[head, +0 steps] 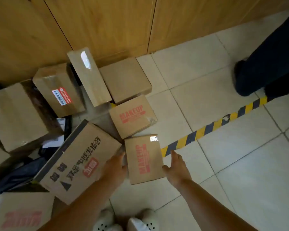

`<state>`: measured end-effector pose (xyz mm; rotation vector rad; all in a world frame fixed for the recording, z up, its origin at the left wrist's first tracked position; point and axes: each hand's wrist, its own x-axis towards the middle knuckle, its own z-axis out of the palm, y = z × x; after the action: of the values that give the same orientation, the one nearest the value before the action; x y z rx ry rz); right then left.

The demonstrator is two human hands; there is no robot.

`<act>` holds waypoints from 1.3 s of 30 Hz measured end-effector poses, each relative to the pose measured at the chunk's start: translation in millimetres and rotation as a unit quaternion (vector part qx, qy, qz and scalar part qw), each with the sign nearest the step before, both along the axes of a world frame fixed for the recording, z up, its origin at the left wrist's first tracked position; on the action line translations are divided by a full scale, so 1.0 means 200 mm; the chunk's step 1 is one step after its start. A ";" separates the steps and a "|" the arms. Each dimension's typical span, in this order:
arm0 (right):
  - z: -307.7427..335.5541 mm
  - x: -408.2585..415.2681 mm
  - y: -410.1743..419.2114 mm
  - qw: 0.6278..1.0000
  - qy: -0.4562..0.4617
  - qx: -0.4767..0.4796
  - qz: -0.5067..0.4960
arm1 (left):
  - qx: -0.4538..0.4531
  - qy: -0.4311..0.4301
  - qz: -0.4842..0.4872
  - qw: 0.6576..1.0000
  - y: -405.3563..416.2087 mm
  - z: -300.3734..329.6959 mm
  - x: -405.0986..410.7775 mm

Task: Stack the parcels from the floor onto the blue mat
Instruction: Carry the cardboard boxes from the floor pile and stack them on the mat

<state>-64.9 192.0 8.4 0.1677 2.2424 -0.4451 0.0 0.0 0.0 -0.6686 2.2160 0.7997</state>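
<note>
Cardboard parcels lie scattered over a pale tiled floor (240, 164) in front of wooden panels (107, 22). Nearest the person, a small box (144, 159) printed MAKEUP in red sits on the tiles, and both hands flank it. The left hand (116, 165) presses against the box's left side, thumb at its edge, fingers reaching down beside it. The right hand (177, 169) meets the right side, thumb touching the edge, fingers stretched forward along the floor. Neither hand has curled round the box; they squeeze it between them with straight fingers.

A second MAKEUP box (132, 116) lies just beyond, corner nearly touching the first. Left of the hands rests a large box (78, 162) with black characters and a red label, tilted over dark bags (15, 177). Farther back are a plain box (125, 79), a long box (88, 75) leaning across it, a box with a red and white sticker (60, 90), and a bigger plain one (15, 115) at the left edge. Another box with red print (22, 214) fills the lower left corner.

Yellow-and-black tape (212, 127) runs diagonally across the tiles. White shoes (125, 220) show at the bottom; a dark trouser leg (270, 60) stands upper right. No blue mat shows.
</note>
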 end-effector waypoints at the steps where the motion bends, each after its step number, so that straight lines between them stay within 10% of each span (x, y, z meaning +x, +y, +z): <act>1: -0.11 -0.01 0.00 1.000 0.002 -0.010 -0.006 | 0.016 -0.003 0.018 1.000 0.02 -0.09 -0.02; 7: -0.60 -0.07 -0.01 0.994 -0.082 -0.031 -0.058 | 0.108 -0.046 0.199 0.973 0.12 -0.66 -0.05; 14: -0.68 -0.08 -0.05 0.942 -0.137 -0.157 -0.262 | 0.145 -0.035 0.335 0.930 0.20 -0.60 -0.12; 39: 2.08 -0.16 -0.53 0.911 -0.073 -0.262 -0.310 | 0.157 0.153 0.351 0.910 -0.41 2.07 -0.24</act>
<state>-96.2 85.1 424.4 0.6121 1.8063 -1.3067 -47.4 -81.6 415.0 -1.2689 2.0225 1.6784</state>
